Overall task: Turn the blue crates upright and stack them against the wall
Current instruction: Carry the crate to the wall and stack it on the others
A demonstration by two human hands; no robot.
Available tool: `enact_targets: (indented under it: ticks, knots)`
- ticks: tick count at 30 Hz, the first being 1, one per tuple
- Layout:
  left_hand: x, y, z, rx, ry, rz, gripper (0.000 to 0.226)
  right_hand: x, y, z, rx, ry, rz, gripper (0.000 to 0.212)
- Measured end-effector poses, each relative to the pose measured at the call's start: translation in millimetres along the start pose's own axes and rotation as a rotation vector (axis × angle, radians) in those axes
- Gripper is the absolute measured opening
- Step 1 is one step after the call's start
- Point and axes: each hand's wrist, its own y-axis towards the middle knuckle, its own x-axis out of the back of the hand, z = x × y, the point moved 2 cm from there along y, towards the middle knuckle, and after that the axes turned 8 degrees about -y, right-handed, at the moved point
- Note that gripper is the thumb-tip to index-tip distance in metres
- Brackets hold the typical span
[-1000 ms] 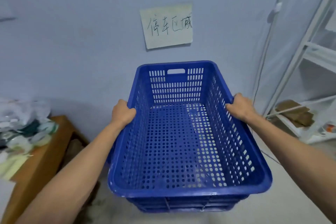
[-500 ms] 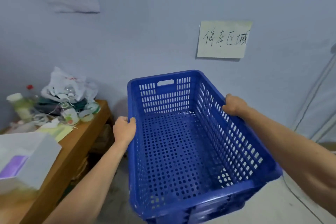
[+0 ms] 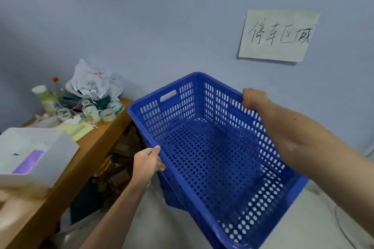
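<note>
the blue crate (image 3: 218, 147) sits upright in the centre of the frame, near the wall (image 3: 182, 26), apparently resting on another crate glimpsed beneath it. the left hand (image 3: 146, 162) has its grip clamped on the near-left rim, the right hand (image 3: 253, 99) on the far-right rim. it sits skewed, so it could slip off or knock the worktop (image 3: 105, 137) at left. counted: one crate clearly, a second likely; two hands; two paper signs on the wall

Blue perforated crate (image 3: 212, 147); brown wooden table (image 3: 97, 141); pale wall (image 3: 182, 26).
</note>
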Motion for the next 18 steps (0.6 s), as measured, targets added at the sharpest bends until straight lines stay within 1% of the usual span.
enact_targets:
  ticks: [4, 9, 15, 18]
  knots:
    - [-31, -13, 9, 0.128, -0.110, 0.097, 0.034, 1, 40, -1, 0.044, -0.043, -0.081, 0.038]
    - [-69, -24, 24, 0.241, -0.200, 0.142, 0.027, -2, 84, 2, 0.075, 0.007, -0.091, 0.042]
    - [-105, -16, 34, 0.282, -0.167, 0.154, 0.025, -12, 129, 12, 0.062, 0.046, -0.092, 0.043]
    - [-122, -15, 35, 0.295, -0.151, 0.190, 0.025, -12, 146, 19, 0.040, 0.050, -0.086, 0.044]
